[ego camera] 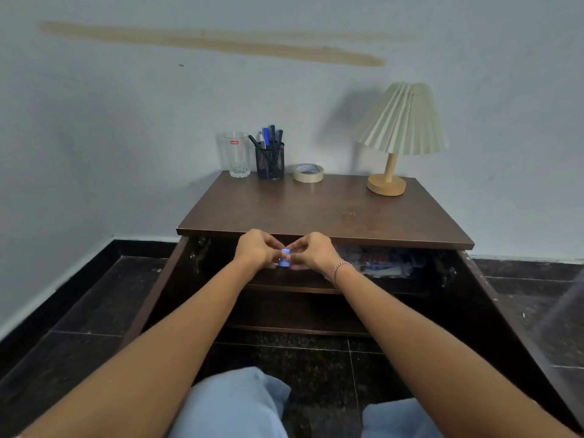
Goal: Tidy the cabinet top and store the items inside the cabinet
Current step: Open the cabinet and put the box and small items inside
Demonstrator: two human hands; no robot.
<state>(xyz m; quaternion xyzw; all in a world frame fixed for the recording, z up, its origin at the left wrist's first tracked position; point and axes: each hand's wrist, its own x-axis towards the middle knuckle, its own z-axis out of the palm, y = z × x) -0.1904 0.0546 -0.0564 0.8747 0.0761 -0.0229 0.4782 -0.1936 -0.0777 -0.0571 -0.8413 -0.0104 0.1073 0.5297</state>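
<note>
— What do the hands hold?
— The left hand (257, 249) and right hand (311, 252) both pinch a small blue thing (284, 260) before the open cabinet (316, 210); fingers cover most of it.
— Inside?
— Blurred packets (379, 262) on the upper shelf (294, 287).

Arms outstretched; left hand (257, 251), right hand (313, 252) pinching together.

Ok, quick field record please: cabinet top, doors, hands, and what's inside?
cabinet top: glass, pen holder, tape roll, lamp, all at the back
doors: left door and right door both open
hands: left hand and right hand both pinch a small blue object before the opening
inside: blurred items on the upper shelf, right side
</note>
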